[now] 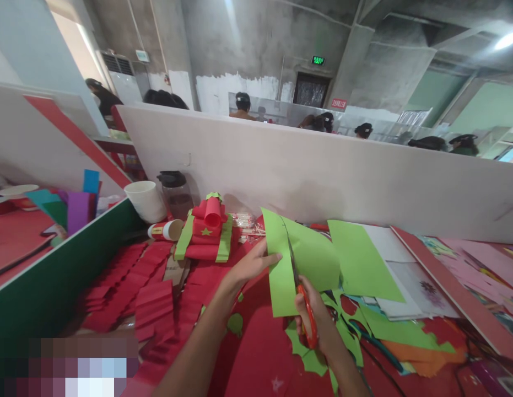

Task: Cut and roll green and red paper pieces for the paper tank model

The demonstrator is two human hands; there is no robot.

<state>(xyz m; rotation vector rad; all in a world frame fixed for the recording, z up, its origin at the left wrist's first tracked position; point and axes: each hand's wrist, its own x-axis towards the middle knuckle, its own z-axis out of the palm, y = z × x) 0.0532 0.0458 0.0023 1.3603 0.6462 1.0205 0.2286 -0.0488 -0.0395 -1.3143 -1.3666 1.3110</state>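
Note:
A light green sheet of paper (314, 248) is held up above the red table, with a long cut running up it from the near edge. My left hand (258, 262) grips its left side, thumb on top and the other fingers hidden behind. In my right hand (312, 309) are red-handled scissors (309, 320), my fingers through the handles and the blades inside the cut. A dark drawn line continues above the blades. Beyond my left hand stands a red and green paper tank (206, 229) with a star on its front. Green paper scraps (308, 350) lie below my right hand.
Folded red paper strips (128, 275) fill the left side by a green divider (74, 270). A white cup (145, 201), a lidded jar (176, 190) and a paper cup (165, 230) stand behind. At right lie another green sheet (363, 259) and teal-handled scissors (378, 344). A white partition (322, 176) closes the back.

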